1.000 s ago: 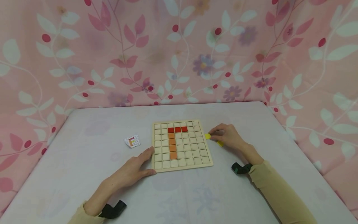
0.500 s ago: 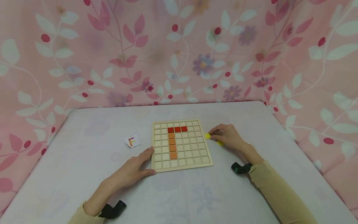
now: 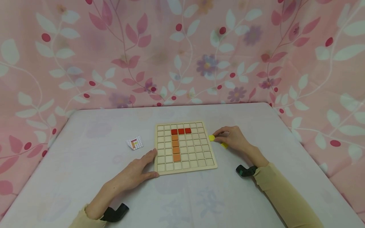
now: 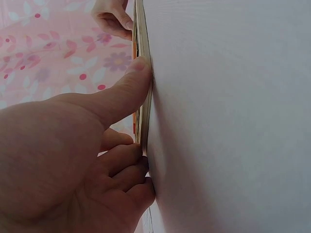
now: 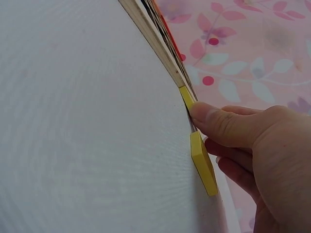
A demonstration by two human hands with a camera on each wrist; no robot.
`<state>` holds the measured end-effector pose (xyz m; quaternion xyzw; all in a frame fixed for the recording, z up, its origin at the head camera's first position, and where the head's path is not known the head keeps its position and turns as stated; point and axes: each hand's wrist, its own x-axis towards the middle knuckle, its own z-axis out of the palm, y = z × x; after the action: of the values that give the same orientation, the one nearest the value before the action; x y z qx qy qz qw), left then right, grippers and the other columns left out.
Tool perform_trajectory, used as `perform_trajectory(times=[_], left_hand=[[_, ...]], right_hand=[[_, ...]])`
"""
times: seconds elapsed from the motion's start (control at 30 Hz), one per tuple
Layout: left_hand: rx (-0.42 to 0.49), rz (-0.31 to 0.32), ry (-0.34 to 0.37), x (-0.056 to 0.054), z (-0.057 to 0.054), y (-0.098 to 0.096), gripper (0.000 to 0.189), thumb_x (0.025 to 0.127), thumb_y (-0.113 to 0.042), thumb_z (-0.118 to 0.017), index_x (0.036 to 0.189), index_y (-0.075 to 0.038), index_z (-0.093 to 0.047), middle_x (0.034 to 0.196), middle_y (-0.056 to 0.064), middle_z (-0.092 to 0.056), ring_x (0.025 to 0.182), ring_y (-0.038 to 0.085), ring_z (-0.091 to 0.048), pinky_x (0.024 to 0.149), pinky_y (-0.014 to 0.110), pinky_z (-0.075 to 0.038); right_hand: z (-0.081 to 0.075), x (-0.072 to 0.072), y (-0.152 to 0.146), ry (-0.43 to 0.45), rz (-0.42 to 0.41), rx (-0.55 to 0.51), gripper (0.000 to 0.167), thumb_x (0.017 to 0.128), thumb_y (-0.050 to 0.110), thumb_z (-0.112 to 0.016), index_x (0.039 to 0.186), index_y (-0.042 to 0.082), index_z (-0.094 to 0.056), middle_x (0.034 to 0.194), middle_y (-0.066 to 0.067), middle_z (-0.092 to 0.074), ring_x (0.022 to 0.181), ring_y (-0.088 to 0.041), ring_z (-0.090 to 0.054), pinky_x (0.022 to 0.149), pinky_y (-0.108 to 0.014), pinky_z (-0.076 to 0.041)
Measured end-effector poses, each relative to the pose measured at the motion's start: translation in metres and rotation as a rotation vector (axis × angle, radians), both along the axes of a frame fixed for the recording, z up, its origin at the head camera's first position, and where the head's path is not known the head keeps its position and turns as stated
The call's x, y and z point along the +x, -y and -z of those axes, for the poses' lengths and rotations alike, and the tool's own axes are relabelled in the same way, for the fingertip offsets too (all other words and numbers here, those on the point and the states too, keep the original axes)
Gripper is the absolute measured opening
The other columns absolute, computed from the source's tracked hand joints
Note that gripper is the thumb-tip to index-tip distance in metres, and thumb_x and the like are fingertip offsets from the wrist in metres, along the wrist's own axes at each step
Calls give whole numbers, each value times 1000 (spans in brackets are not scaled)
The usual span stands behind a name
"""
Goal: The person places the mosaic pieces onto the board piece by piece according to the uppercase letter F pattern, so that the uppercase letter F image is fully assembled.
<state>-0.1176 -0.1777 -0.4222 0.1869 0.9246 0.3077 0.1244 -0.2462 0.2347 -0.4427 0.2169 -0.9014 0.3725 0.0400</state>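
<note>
A square wooden grid board (image 3: 191,156) lies on the table, with three red tiles (image 3: 181,131) in an upper row. Below the leftmost red one runs a column of several orange tiles (image 3: 176,150). My left hand (image 3: 134,172) rests along the board's left side, fingers on the edge and thumb at the near corner. On the right, my right hand (image 3: 234,139) pinches a yellow tile (image 3: 212,138) against the board's right edge. A second yellow tile (image 5: 204,165) lies under that hand, apart from its fingertips in the right wrist view.
A small paper card (image 3: 135,143) printed with a coloured grid pattern lies left of the board. The white-covered table (image 3: 194,202) surrounds it, and a pink floral curtain (image 3: 159,57) hangs behind the far edge. Dark wrist-worn camera mounts (image 3: 115,212) sit on both forearms.
</note>
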Motion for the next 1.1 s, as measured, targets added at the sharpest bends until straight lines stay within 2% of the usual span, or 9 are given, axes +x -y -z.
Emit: perform_trajectory(times=[0.23,0.47,0.7,0.87,1.0,1.1], left_hand=[[-1,-4,8,0,-1,-1,90,89,-38,-75,159,-9,-26,163,12,-28,151,31,-25,118,52,-30],[6,5,4,1,-2,0,88,90,-41,-72,158,-7,-27,163,14,-29,150,33,-26,118,54,-29],[-2,-3,5,1,-2,0,90,89,-40,-74,158,-7,-27,163,13,-28,151,32,-26,118,53,-29],[-3,-3,0,0,-2,0,89,89,-40,-74,158,-7,-27,163,13,-29,150,32,-26,118,53,-29],[4,0,2,1,-2,0,89,90,-40,-73,158,-7,-28,163,14,-29,150,33,-27,118,54,-30],[5,0,5,1,-2,0,89,90,-41,-73,158,-7,-28,163,14,-29,150,33,-27,118,53,-30]], right_hand=[[-2,0,-1,-19,-14,-12,17,79,16,-86,95,16,-79,95,4,-77,100,-18,-70,96,-44,-51],[-10,5,2,-50,13,-27,16,79,18,-86,94,17,-80,96,3,-78,101,-21,-69,96,-47,-50],[-25,15,28,1,12,-67,18,78,19,-87,94,16,-80,96,0,-77,101,-24,-69,97,-51,-49],[-25,18,50,47,7,-66,17,77,21,-88,92,19,-80,94,4,-77,103,-21,-67,100,-47,-47],[-24,20,67,72,-31,-87,15,77,19,-88,90,19,-80,94,5,-76,101,-20,-67,99,-46,-47],[-26,23,78,59,-83,-98,15,77,17,-87,90,16,-80,93,4,-76,98,-20,-68,94,-47,-51]])
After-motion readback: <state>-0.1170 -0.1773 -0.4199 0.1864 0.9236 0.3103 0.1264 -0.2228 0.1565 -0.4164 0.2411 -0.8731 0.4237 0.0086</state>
